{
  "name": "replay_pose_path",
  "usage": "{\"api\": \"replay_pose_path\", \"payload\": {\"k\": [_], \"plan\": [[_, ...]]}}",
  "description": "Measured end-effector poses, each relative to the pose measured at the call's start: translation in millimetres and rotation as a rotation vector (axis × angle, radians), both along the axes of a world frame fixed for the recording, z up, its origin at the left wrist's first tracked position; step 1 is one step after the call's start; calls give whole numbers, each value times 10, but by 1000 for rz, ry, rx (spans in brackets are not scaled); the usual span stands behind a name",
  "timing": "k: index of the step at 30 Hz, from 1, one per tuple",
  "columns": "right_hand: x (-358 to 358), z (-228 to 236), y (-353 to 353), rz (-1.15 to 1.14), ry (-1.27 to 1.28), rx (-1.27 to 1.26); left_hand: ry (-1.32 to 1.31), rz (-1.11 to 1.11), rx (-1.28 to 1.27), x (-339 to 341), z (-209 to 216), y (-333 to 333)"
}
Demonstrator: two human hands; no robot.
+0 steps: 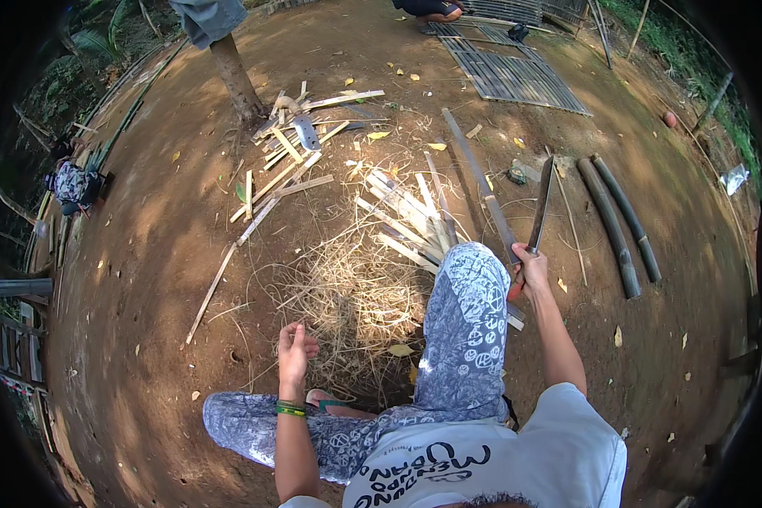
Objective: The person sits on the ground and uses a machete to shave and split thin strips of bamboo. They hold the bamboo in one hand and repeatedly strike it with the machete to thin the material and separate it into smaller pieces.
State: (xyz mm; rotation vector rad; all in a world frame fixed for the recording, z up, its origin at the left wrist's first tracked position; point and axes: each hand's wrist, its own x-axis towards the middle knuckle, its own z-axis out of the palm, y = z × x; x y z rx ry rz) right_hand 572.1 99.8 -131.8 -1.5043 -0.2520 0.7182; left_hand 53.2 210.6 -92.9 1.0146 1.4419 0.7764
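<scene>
My right hand (531, 271), to the right of my raised knee, is wrapped round a machete with a dark blade (543, 201) pointing away from me. Part of its red handle shows below the fingers. A long flat bamboo strip (476, 173) runs up to this hand; whether the fingers also grip it I cannot tell. My left hand (295, 349) hovers over my lower leg with fingers loosely apart and nothing in them. Just beyond it lies a heap of thin bamboo shavings (347, 284). Pale split bamboo pieces (404, 207) lie past the heap.
Two dark bamboo poles (608, 224) lie at the right. More split sticks (292, 157) surround a tree trunk (235, 80), with a grey blade (306, 133) among them. A slatted bamboo panel (516, 72) and a crouching person (432, 10) are at the back. A backpack (76, 184) sits far left.
</scene>
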Motion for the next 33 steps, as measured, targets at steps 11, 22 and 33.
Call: {"api": "replay_pose_path", "payload": {"k": [11,22,33], "plan": [[1634,562,1514,-158,-260,-181,54,-7,23,-89,-369,28],[-159,-1362,69,407,-516,-769,332,-292,76,-18,-506,-125],[-1507,-288,6,362,456,157,463,-497,59,77,-603,-146]]}}
